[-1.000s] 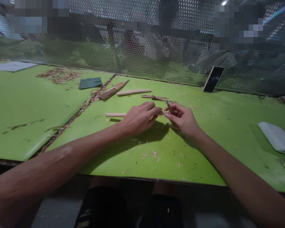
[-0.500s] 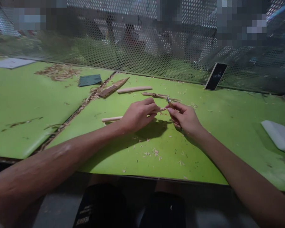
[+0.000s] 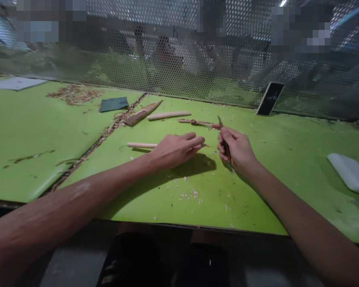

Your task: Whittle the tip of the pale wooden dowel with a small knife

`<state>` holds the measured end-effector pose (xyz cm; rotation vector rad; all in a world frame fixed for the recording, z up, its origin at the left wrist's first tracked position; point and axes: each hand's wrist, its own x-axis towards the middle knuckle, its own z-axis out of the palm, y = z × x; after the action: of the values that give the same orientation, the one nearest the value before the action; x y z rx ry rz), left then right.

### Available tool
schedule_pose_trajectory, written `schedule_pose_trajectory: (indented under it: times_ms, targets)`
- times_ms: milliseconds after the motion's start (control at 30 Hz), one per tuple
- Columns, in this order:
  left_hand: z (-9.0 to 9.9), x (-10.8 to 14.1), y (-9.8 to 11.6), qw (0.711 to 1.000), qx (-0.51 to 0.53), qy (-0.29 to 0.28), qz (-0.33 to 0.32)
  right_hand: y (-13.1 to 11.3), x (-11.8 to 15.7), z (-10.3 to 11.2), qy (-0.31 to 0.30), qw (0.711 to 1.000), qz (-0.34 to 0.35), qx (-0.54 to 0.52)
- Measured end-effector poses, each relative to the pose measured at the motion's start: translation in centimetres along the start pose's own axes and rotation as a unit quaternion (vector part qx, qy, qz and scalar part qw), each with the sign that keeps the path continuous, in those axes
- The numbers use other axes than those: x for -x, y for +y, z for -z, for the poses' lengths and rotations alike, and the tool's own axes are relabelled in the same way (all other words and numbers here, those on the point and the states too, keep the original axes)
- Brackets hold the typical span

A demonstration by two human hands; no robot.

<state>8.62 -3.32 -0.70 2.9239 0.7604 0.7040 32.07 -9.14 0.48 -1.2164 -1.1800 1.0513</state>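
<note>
My left hand [image 3: 179, 148] is closed around a slim pale wooden stick [image 3: 141, 145]. One end of the stick sticks out to the left, and its narrow tip shows just past my fingertips; the middle is hidden by the hand. In my right hand [image 3: 235, 147] is a carving knife [image 3: 220, 121], its thin blade pointing up and away from me. A gap separates the blade from the stick. Beyond my hands lie a pair of brown wooden compasses [image 3: 194, 122], a smooth pale wooden strip [image 3: 169, 115] and a rough pointed piece of wood [image 3: 144, 113].
Wood shavings [image 3: 73, 94] lie heaped at the back left, with more along the table seam. Nearby are a dark green cloth-like sheet [image 3: 113, 104] and white paper [image 3: 16, 83]. A phone [image 3: 270, 99] leans against the perforated screen [image 3: 179, 67]. A white device [image 3: 350, 173] sits at right.
My right hand has drawn the knife away from the stick's tip, and the blade now points more upright. My left hand has shifted slightly, still with the stick.
</note>
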Motion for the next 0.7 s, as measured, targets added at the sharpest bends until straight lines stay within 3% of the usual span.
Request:
schedule_pose_trajectory:
  times_ms: [133,500,700]
  targets:
    - [-0.3,0.1,0.0,0.999,0.008,-0.031,0.017,0.1,-0.1,0.0,0.005,1.0,-0.03,-0.009]
    - [0.3,0.1,0.1,0.998,0.016,-0.047,0.037,-0.8,-0.6,0.2,0.059,0.994,-0.089,-0.016]
    - [-0.3,0.1,-0.5,0.997,0.076,0.02,0.011,-0.6,-1.0,0.6,-0.002,0.997,-0.073,-0.004]
